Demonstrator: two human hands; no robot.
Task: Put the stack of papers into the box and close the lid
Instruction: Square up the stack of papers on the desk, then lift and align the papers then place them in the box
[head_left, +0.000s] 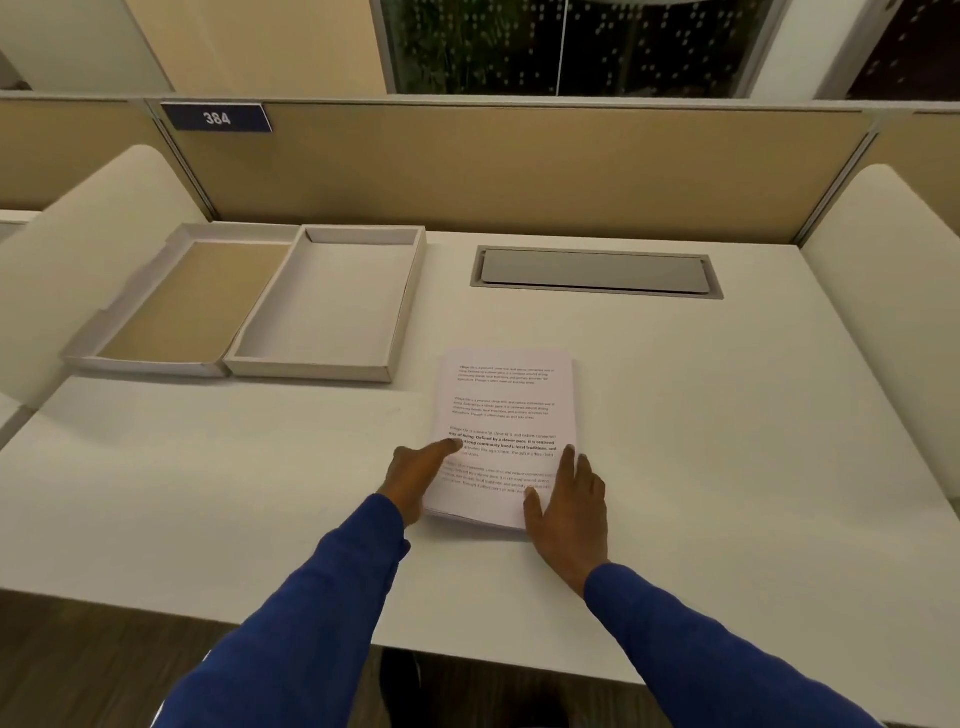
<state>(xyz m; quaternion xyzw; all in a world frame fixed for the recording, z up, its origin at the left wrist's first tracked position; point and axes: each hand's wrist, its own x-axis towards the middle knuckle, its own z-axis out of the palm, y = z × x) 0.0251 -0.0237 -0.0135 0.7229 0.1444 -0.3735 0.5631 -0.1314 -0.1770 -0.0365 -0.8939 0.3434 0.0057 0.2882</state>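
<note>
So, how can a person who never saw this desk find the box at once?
Look at the desk's far left corner, under sign 384. Two open trays lie side by side. The box is the right one, white inside; the lid beside it is brown inside.

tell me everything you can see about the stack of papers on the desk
The white stack of printed paper sheets lies flat on the white desk, right of the open grey cardboard box. Its top sheet carries several short blocks of black text, one partly bold. The near edges look slightly fanned. The left hand touches its left edge, thumb on top; the right hand rests on its near right corner. It is not lifted yet.
</note>
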